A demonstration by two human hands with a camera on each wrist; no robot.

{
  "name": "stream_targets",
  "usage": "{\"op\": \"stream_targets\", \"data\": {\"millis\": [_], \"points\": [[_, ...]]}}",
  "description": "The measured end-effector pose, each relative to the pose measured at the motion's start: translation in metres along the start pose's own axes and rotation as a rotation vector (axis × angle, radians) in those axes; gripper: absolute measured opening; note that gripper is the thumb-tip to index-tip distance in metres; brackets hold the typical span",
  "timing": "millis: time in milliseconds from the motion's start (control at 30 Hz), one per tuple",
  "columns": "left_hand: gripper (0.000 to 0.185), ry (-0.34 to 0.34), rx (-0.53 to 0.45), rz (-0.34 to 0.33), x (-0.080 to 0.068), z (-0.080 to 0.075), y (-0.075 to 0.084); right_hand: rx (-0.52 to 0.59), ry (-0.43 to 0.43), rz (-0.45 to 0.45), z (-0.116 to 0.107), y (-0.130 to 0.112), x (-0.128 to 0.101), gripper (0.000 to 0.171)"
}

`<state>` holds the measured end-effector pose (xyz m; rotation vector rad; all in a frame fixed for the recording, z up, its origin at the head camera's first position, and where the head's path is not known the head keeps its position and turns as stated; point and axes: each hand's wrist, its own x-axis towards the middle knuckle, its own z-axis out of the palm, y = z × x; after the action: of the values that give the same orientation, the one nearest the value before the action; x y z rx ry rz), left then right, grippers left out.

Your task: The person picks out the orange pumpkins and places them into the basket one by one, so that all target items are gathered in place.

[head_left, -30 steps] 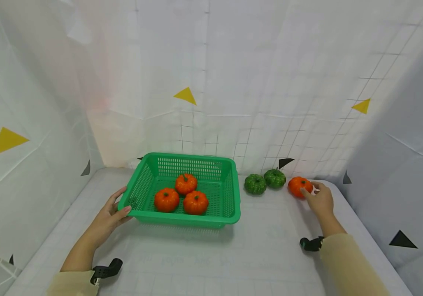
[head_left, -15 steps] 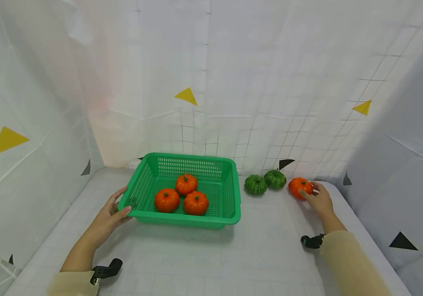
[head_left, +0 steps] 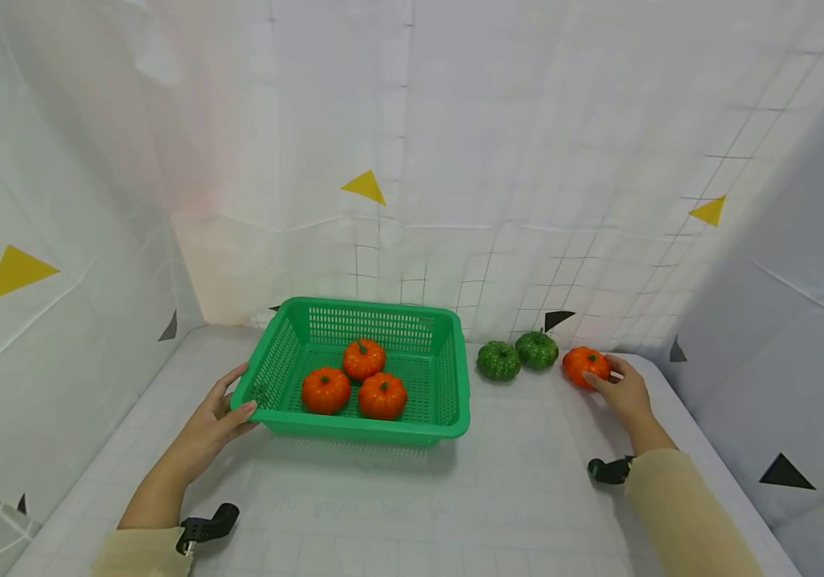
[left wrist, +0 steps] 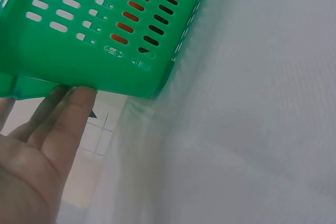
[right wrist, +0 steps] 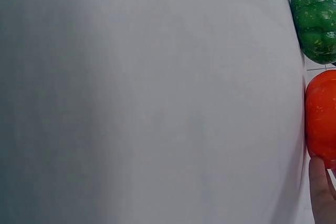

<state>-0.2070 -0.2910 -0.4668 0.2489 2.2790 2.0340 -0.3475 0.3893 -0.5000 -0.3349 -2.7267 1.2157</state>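
A green plastic basket (head_left: 354,427) stands on the table with three small orange pumpkins inside: a front left pumpkin (head_left: 325,391), a front right pumpkin (head_left: 381,396) and a rear pumpkin (head_left: 364,360). My left hand (head_left: 204,429) holds the basket by its front left corner, thumb at the rim and fingers along the left side. In the left wrist view the fingers (left wrist: 73,114) meet the basket's underside edge. On the far right, my right hand (head_left: 624,393) holds another orange pumpkin (head_left: 585,368) between thumb and fingers. That pumpkin is partly cut off in the right wrist view.
Two small green pumpkins, a nearer one (head_left: 498,361) and a farther one (head_left: 537,350), sit between the basket and the held pumpkin. White sheeting (head_left: 455,160) with yellow and black triangles rises behind the white-covered table (head_left: 383,513) and at both sides.
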Motion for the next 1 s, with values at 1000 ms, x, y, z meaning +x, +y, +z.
{"op": "stream_targets", "data": {"millis": [1000], "points": [[0.070, 0.000, 0.004, 0.007, 0.000, 0.001, -0.001, 0.057, -0.008, 0.014, -0.019, -0.029, -0.042, 0.081]]}}
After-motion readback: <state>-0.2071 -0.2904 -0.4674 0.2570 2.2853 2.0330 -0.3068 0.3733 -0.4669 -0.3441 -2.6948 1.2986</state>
